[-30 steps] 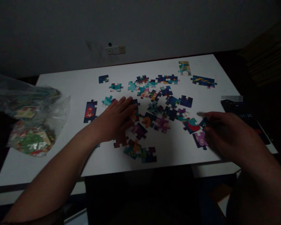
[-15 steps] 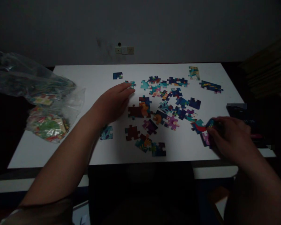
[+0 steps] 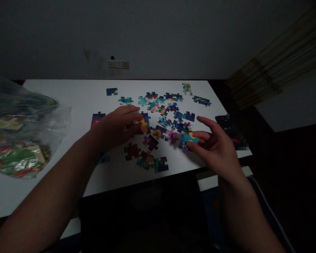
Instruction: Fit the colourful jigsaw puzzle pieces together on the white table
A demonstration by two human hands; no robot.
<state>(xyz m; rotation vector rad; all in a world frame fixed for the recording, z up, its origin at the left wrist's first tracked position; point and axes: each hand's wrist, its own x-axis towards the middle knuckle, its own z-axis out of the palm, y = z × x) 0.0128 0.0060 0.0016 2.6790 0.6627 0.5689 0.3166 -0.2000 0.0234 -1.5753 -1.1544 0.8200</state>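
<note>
Several colourful jigsaw pieces [image 3: 171,116] lie scattered over the white table [image 3: 68,95]. My left hand [image 3: 116,126] rests flat on the table, fingers spread, its fingertips touching a blue and orange joined piece [image 3: 144,123]. My right hand [image 3: 213,144] hovers over the table's right front, thumb and fingers pinching a teal and yellow piece [image 3: 189,140] just above the table. A brown piece [image 3: 131,151] and a small joined group [image 3: 152,162] lie near the front edge.
A clear plastic bag [image 3: 21,137] with coloured packs lies at the left. A dark phone [image 3: 228,128] sits at the table's right edge. A wall socket [image 3: 118,64] is behind the table. A ribbed dark object stands at the right.
My right hand has come in from the right edge toward the middle and now holds a teal piece up. My left hand drew back from the far pieces. The camera swung right.
</note>
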